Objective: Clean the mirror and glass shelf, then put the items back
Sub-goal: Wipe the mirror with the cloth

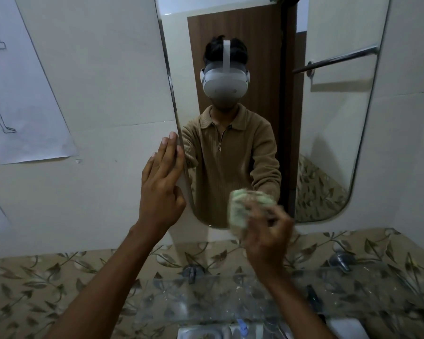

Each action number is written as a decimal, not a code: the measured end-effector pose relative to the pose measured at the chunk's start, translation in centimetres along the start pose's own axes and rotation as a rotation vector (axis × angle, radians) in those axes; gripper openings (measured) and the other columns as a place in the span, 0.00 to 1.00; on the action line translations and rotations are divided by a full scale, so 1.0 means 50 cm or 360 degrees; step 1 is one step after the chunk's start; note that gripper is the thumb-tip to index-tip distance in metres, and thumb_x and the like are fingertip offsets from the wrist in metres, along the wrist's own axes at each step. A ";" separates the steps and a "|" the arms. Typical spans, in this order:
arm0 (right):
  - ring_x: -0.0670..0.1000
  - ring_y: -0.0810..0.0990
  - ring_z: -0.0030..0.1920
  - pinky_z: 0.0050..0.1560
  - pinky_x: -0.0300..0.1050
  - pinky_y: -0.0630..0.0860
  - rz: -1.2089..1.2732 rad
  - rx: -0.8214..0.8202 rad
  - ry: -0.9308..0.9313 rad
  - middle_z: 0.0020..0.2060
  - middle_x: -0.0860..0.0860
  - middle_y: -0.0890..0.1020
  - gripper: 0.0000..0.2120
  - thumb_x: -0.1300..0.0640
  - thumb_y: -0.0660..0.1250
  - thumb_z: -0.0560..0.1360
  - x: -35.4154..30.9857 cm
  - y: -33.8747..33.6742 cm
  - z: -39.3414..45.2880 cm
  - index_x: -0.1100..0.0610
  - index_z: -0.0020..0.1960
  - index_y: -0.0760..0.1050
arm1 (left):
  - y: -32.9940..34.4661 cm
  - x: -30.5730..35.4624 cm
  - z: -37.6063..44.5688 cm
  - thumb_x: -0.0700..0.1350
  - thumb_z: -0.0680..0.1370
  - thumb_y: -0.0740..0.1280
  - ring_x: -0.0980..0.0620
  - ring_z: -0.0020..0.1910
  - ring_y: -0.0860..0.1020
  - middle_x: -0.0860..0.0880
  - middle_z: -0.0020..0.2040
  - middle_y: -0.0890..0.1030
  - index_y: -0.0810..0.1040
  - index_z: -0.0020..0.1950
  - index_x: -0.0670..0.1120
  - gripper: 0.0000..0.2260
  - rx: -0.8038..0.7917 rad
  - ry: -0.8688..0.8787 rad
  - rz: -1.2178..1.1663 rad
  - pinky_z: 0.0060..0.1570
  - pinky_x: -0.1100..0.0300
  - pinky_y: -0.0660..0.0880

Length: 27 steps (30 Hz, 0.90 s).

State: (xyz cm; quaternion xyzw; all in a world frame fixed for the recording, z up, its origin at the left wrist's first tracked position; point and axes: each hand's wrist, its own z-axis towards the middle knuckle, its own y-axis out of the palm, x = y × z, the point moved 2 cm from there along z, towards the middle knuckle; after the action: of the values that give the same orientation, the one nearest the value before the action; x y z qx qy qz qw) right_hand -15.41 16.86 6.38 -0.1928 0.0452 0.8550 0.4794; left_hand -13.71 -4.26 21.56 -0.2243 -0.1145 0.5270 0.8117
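Mirror (328, 118) hung on the pale wall, tall with rounded corners and a metal edge, and reflected a person in a tan zip-collar pullover wearing a white headset. Left hand (160, 182) lay flat against the wall just beside the mirror's left edge, fingers (168, 152) straight and pressed together, pointing upward, the fingertips touching the frame. Right hand (267, 241) was blurred but curled closed around a crumpled pale green cloth (242, 214), which it held against the lower part of the mirror, near the bottom edge. Glass shelf (230, 299) stood below both forearms, fixed to the leaf-patterned tiles (47, 277) by metal brackets (192, 274), its clear surface speckled with whitish marks. White basin (201, 332) showed beneath the shelf at the lower edge of the view, with something blue there, too small to identify. Paper sheet (22, 94) bearing a line drawing was stuck to the wall, well apart from the mirror on the left.
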 end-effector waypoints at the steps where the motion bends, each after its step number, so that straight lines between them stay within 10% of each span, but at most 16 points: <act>1: 0.59 0.74 0.56 0.56 0.47 0.76 0.0034 0.0096 0.0142 0.61 0.61 0.71 0.19 0.54 0.67 0.80 0.041 -0.025 0.009 0.53 0.71 0.76 | 0.002 0.001 0.000 0.32 0.65 0.60 0.44 0.81 0.50 0.43 0.81 0.54 0.60 0.78 0.40 0.39 -0.0001 -0.0005 0.0000 0.74 0.41 0.59; 5: 0.59 0.72 0.54 0.59 0.34 0.68 0.0079 0.0522 0.0620 0.57 0.65 0.70 0.17 0.59 0.67 0.81 0.136 -0.098 0.054 0.62 0.68 0.76 | 0.006 0.006 -0.001 0.34 0.66 0.59 0.43 0.81 0.50 0.42 0.81 0.55 0.60 0.78 0.40 0.38 0.0001 -0.0014 0.0000 0.74 0.40 0.57; 9: 0.59 0.72 0.58 0.57 0.45 0.74 0.0111 0.0543 0.0916 0.61 0.64 0.69 0.19 0.61 0.66 0.78 0.093 -0.086 0.059 0.59 0.69 0.74 | 0.008 0.008 -0.001 0.36 0.67 0.58 0.45 0.81 0.49 0.44 0.81 0.53 0.58 0.79 0.42 0.38 0.0011 -0.0008 0.0012 0.75 0.40 0.57; 17: 0.53 0.73 0.53 0.51 0.47 0.76 0.0024 -0.0373 -0.0252 0.58 0.53 0.71 0.22 0.61 0.65 0.75 -0.076 -0.004 0.017 0.48 0.68 0.74 | 0.009 0.001 -0.004 0.34 0.64 0.57 0.44 0.81 0.50 0.44 0.81 0.52 0.58 0.79 0.41 0.40 0.0015 -0.0032 0.0060 0.74 0.40 0.59; 21: 0.38 0.69 0.56 0.50 0.37 0.77 0.0101 0.0104 0.0477 0.59 0.50 0.68 0.19 0.63 0.69 0.77 0.047 -0.088 0.080 0.56 0.67 0.76 | -0.009 -0.004 0.007 0.35 0.65 0.56 0.42 0.79 0.56 0.41 0.80 0.57 0.63 0.77 0.39 0.38 0.0046 0.0041 0.0028 0.70 0.42 0.64; 27: 0.56 0.73 0.59 0.57 0.25 0.64 0.0137 0.0535 0.0936 0.60 0.62 0.71 0.21 0.67 0.65 0.76 0.094 -0.140 0.192 0.60 0.68 0.75 | -0.027 0.016 0.030 0.33 0.64 0.58 0.35 0.68 0.66 0.38 0.75 0.66 0.70 0.72 0.37 0.34 0.0096 -0.0064 -0.0030 0.61 0.47 0.67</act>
State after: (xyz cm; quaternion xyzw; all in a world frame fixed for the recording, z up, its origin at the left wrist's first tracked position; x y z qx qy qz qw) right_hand -14.48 26.89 14.21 -0.3473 0.3301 0.7627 0.4344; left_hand -12.91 -3.62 23.50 -0.1880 -0.1169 0.5268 0.8206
